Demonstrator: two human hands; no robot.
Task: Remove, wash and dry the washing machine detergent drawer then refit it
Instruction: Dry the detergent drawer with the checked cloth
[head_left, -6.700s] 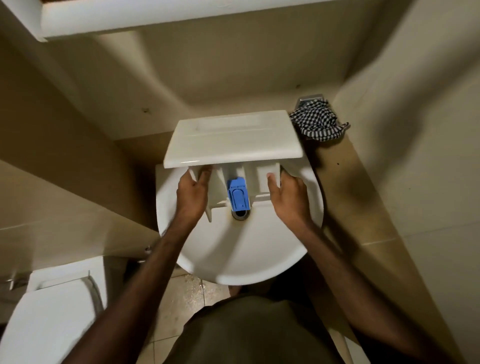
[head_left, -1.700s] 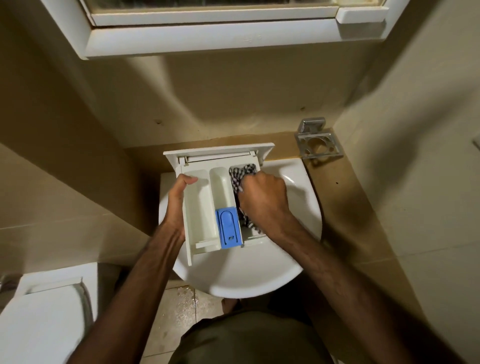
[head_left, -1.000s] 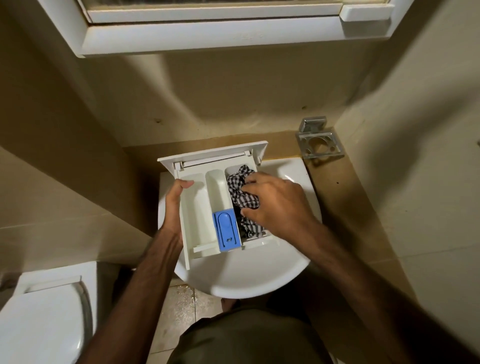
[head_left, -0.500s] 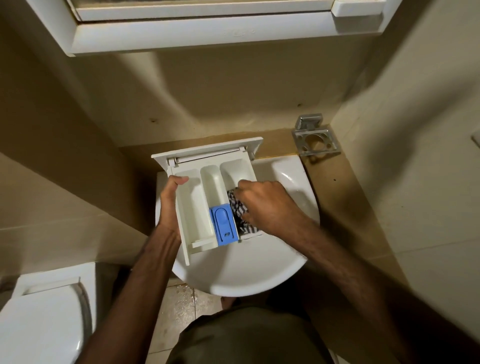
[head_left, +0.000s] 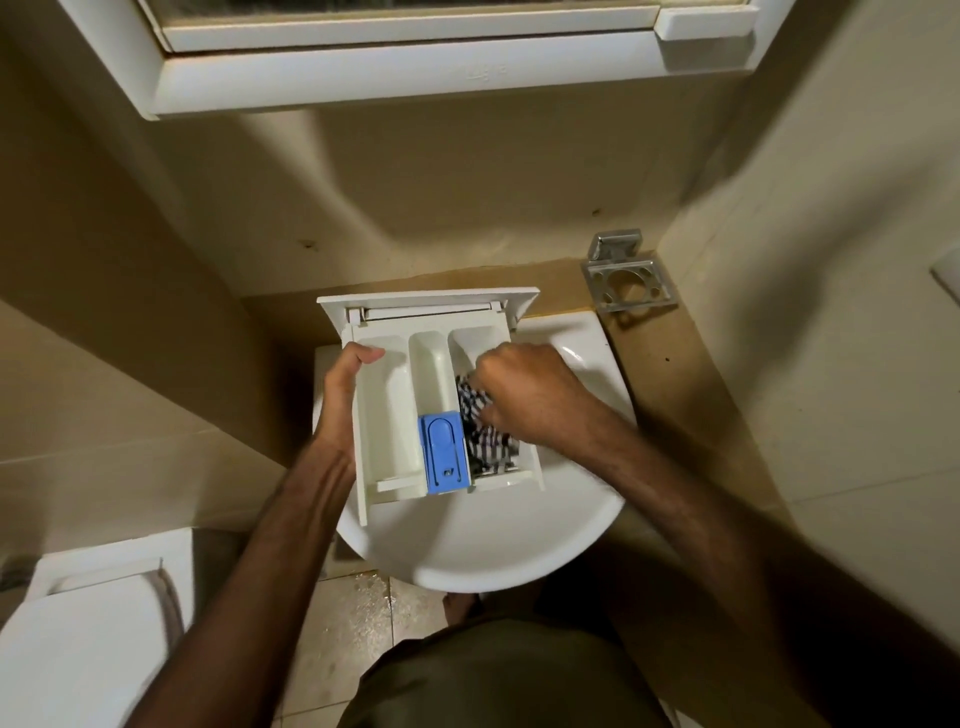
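The white detergent drawer (head_left: 390, 415) is held open side up over the white basin (head_left: 493, 545), its front panel toward the wall. It has three compartments and a blue siphon cap (head_left: 443, 452) at the near end of the middle one. My left hand (head_left: 340, 395) grips the drawer's left wall, thumb over the rim. My right hand (head_left: 530, 397) is closed on a black-and-white checked cloth (head_left: 485, 441) and presses it into the right compartment.
A metal tumbler holder (head_left: 626, 280) is fixed on the ledge at the back right. A white toilet (head_left: 88, 639) stands at the lower left. A white window frame (head_left: 405, 67) juts out overhead. Walls close in on both sides; the floor tiles (head_left: 358, 618) look wet.
The cloth left the holder and went into the drawer, which was turned open side up. Over the last second my right hand has rubbed the cloth back and forth in the right compartment.
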